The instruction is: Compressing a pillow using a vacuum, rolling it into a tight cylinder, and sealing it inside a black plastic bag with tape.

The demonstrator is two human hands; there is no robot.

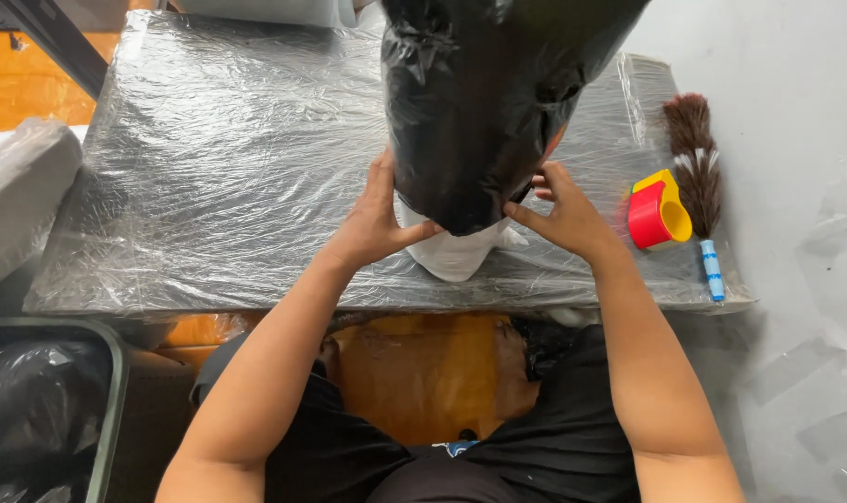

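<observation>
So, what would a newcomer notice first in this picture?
First the big black plastic bag at top centre, drawn over a white object on the film-wrapped board. The left hand and right hand grip its lower edge. To the right lie a red-yellow tape dispenser and a feather duster.

Left hand (379,224) and right hand (561,216) are raised, thumbs turned inward, fingers gripping.

I note a glossy, crinkled black plastic bag (484,102) over a smooth white matt form (456,256). The flat grey board (218,168) wears wrinkled, shiny clear plastic film. The red-and-yellow tape dispenser (658,212) looks like hard, glossy plastic. The brown duster (694,158) is soft and feathery, with a blue-and-white wrapped handle.
</observation>
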